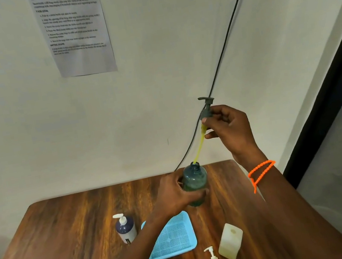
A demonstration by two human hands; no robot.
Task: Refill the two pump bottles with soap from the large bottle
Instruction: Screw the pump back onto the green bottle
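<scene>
teal bottle (195,182) gripped by left hand (172,195) near table's far edge, right hand (229,128) pinching lifted pump (206,107)

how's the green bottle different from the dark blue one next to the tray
The green bottle is held above the table by the left hand; the dark blue bottle stands on the table, untouched.
The green bottle's neck is open, its grey pump lifted out by the right hand, tube tip still at the mouth; the dark blue bottle's white pump is fitted.
The green bottle is see-through; the dark blue bottle looks opaque.
</scene>
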